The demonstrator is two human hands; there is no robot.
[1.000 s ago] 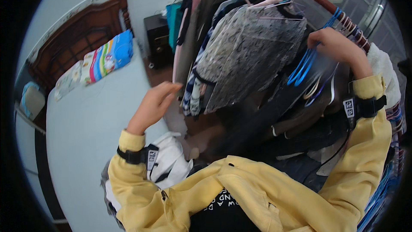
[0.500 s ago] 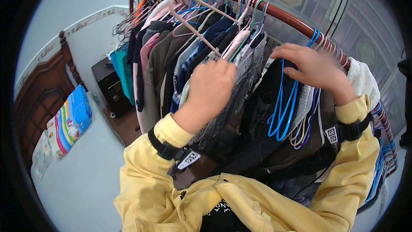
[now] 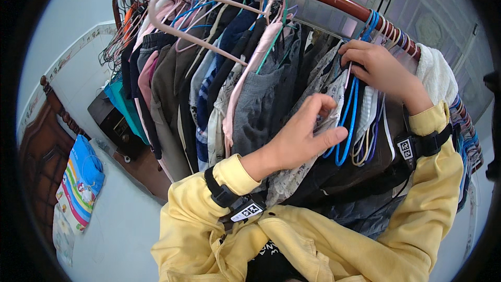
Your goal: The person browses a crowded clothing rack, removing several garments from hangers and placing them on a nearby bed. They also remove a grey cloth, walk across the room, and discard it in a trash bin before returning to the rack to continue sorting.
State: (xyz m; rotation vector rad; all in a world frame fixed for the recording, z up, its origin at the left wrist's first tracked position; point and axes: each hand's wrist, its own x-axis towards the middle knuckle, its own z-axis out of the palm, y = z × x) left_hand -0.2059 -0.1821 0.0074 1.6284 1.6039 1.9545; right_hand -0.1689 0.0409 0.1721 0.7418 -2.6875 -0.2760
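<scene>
A reddish-brown clothes rail (image 3: 334, 1) crosses the view, packed with hung garments. My right hand (image 3: 383, 73) has its fingers curled on the top of a clothes hanger that carries a grey-and-white patterned garment (image 3: 323, 75); the fingers hide part of the hanger. Beside that hand, blue hangers (image 3: 350, 125) hang in a bundle. In front of the patterned garment is my left hand (image 3: 297, 138), open, thumb and fingers apart, holding nothing. Left of it hang grey trousers (image 3: 255, 104) and a pink garment (image 3: 241, 81). A large pale pink hanger (image 3: 203, 47) sticks out toward me.
A white towel (image 3: 436, 75) drapes over the rail's right end, near more hangers (image 3: 399, 36). At the left are a bed (image 3: 120, 219) with a wooden headboard (image 3: 39, 130), a colourful package (image 3: 81, 177) and a dark cabinet (image 3: 117, 125). Metal doors (image 3: 433, 21) stand behind.
My left hand has moved right and down and its fingers have opened. The patterned garment now hangs at my right hand, and a gap has widened left of it. The view has shifted right.
</scene>
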